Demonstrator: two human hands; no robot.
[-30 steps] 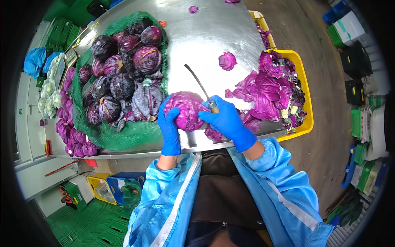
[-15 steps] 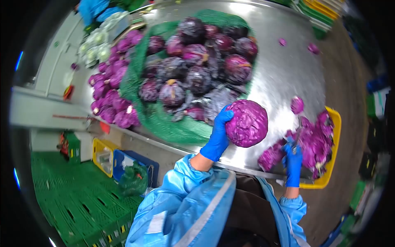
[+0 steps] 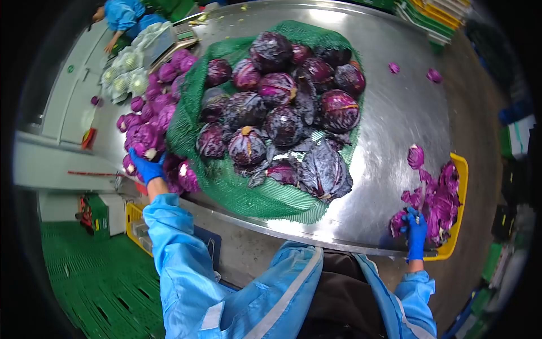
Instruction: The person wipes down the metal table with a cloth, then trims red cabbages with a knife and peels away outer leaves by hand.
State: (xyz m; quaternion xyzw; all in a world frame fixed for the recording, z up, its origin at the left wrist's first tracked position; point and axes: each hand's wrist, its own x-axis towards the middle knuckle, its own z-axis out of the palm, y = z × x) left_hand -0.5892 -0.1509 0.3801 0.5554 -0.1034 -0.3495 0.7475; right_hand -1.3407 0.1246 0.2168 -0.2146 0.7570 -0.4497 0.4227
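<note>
My left hand point(image 3: 148, 168), in a blue glove, reaches to the pile of trimmed red cabbages point(image 3: 165, 116) at the table's left. Its fingers curve around the lower side of a bright purple red cabbage point(image 3: 144, 137) with a pale cut stem. My right hand point(image 3: 416, 231), also gloved in blue, is closed on a knife point(image 3: 416, 214), of which only a small metal part shows. Beside it, loose purple cabbage leaves point(image 3: 439, 203) are heaped at the table's edge. Untrimmed dark red cabbages point(image 3: 284, 125) lie in the middle on a green net bag point(image 3: 257, 198).
A yellow crate point(image 3: 460, 214) stands at the right edge of the steel table point(image 3: 395, 124). Loose leaf pieces lie at the table's right. Green crates point(image 3: 96, 271) are stacked at lower left. Beyond the pale wrapped heads point(image 3: 127, 73) is another person's blue sleeve point(image 3: 123, 14).
My left hand has carried the trimmed red cabbage from the table's front middle leftward to the pile. My right hand has shifted slightly right and down by the leaves.
</note>
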